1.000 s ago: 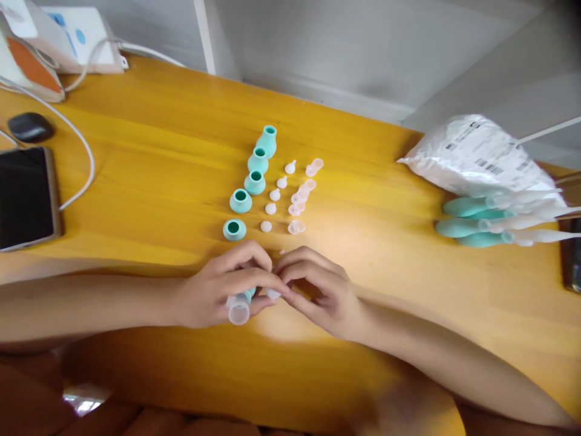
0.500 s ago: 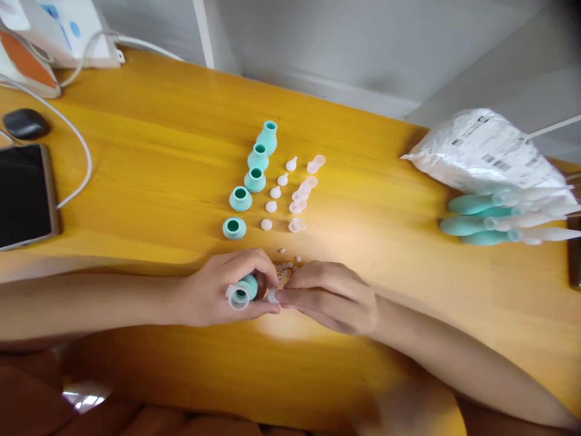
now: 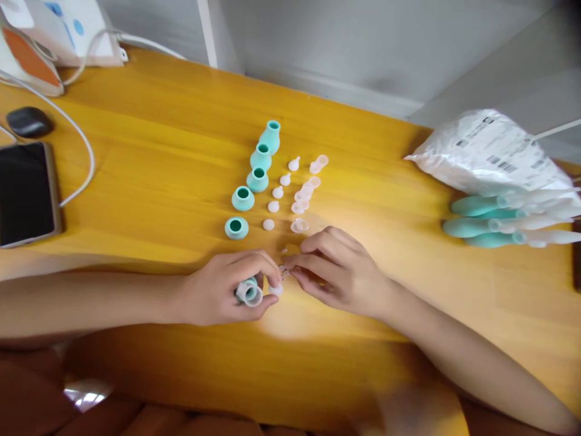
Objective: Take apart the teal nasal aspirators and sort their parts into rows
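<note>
My left hand (image 3: 227,287) is curled around a teal squeeze bulb (image 3: 240,284) with a clear cup-like piece (image 3: 253,295) on its open end. Between the same hand's thumb and index finger sits a small white round piece (image 3: 275,289). My right hand (image 3: 340,272) reaches down to the cluster of tiny clear rings (image 3: 284,270), its fingertips pinched together there; whatever they grip is too small to make out. Beyond the hands stand a row of open teal bulbs (image 3: 236,228), a row of white knobs with short stems (image 3: 273,206) and a row of clear pieces (image 3: 299,226).
At right, finished-looking teal bulbs with long clear tips (image 3: 472,227) lie beside a white plastic parcel (image 3: 494,151). A phone or tablet (image 3: 27,194), a black mouse (image 3: 29,122) and a white cable (image 3: 86,142) occupy the left. Grey panels border the table's back edge.
My right hand has let go of the white piece and moved up to the tiny rings. My left hand keeps hold of the bulb and the white piece, slightly turned.
</note>
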A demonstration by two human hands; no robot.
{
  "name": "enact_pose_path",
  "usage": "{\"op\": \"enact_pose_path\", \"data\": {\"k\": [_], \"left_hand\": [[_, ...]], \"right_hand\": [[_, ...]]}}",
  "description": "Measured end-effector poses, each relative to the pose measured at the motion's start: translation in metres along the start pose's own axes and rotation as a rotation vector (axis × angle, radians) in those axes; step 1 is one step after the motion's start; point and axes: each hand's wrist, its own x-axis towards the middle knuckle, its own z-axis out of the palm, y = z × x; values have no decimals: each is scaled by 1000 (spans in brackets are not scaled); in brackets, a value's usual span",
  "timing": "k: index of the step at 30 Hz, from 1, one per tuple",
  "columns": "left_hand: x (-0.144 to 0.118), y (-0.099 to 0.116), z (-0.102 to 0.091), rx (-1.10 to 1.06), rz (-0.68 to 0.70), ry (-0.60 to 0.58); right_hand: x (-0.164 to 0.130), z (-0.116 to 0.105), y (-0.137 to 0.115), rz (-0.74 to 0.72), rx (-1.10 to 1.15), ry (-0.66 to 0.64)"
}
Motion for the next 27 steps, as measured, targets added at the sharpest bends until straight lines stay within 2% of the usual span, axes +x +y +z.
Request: {"op": "enact_pose_path", "data": {"k": [3,8,13,16,19,21,23,27], "left_hand": [[3,1,0,-50,19,36],[9,4,-2,-81,97,114],[11,6,-3,-118,92,98],[10,5,-2,-100,85,91],[6,3,-1,-42,60,99],[3,1,-1,-14,76,51],[-1,-1,0,11,157,-67],[-6,-6,2,170,361,-290]], "right_hand": [[-1,1,-3,-16,68,33],[-4,9,-8,-131,136,73],[-5,18,-13,-191,162,120],[-4,16,-14,-169,265,139],[0,7,-12,-80,335,197],[4,0,-10,-1,269,250],[9,-5,-7,58,142,280],[15,0,-6,28,29,193]]}}
